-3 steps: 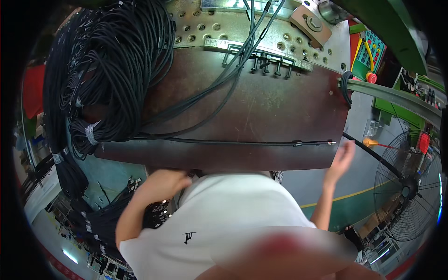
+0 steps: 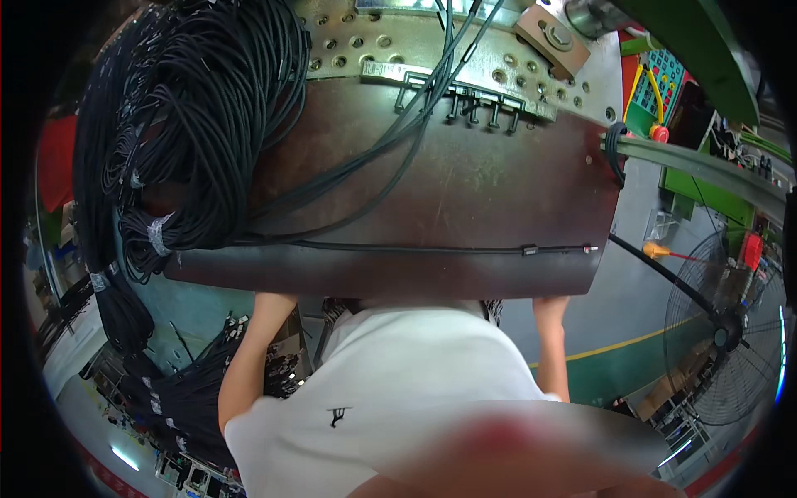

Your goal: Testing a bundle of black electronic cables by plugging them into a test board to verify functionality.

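Brown tabletop (image 2: 490,191), coiled cable bundle (image 2: 207,124) on left, 2 hands at near edge.
Left hand (image 2: 277,305) and right hand (image 2: 550,307) well apart, fingers hidden beneath edge: can't tell opening or hold, if any. Black cable (image 2: 415,248) lying nearly straight along tabletop's near side, metal tip (image 2: 589,249) rightward. Probably best to move both hands evenly, without jolting cable.

1 L hand (image 2: 276,305), 1 R hand (image 2: 550,305), 1 fan (image 2: 726,334), 1 red btn (image 2: 659,133) & 1 brn block (image 2: 571,55)
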`<control>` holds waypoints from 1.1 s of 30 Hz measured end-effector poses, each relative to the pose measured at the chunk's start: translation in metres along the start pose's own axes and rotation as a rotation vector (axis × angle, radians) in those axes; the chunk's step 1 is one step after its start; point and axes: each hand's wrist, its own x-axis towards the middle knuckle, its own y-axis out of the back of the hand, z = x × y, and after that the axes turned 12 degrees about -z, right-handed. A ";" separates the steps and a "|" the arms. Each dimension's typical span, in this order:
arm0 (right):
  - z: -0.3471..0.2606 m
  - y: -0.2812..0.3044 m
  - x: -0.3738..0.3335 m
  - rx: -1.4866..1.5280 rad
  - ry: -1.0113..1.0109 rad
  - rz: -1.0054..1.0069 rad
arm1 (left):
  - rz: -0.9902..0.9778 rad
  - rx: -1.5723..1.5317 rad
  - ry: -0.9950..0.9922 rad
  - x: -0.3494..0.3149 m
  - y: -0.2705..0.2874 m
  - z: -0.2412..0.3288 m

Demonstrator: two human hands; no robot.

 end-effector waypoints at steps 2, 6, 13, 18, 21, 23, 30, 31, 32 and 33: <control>0.012 -0.006 -0.022 0.262 -0.175 -0.190 | 0.070 0.102 -0.001 -0.023 -0.016 0.013; 0.000 0.002 -0.015 0.280 -0.090 -0.001 | 0.095 0.127 -0.027 -0.015 -0.015 0.018; -0.006 0.004 -0.003 0.234 -0.012 0.085 | 0.140 0.263 -0.150 -0.014 -0.015 0.017; -0.005 -0.002 0.003 0.160 0.023 0.183 | 0.214 0.417 -0.232 -0.007 -0.028 0.001; -0.004 -0.004 0.003 0.199 0.022 0.182 | 0.091 0.472 -0.101 -0.002 -0.018 0.013; -0.002 -0.006 0.002 0.230 -0.038 0.187 | 0.015 0.450 -0.065 -0.001 -0.010 0.020; 0.026 0.078 0.029 0.429 -0.041 0.293 | -0.630 -0.060 -0.133 -0.039 0.054 0.114; 0.023 0.106 0.049 0.401 -0.012 0.402 | -0.672 -0.175 -0.362 -0.046 0.061 0.122; 0.017 0.131 0.070 0.366 0.016 0.510 | -0.671 -0.180 -0.364 -0.048 0.069 0.134; -0.002 0.150 0.092 0.214 0.180 0.438 | -0.728 -0.325 -0.478 -0.044 0.079 0.152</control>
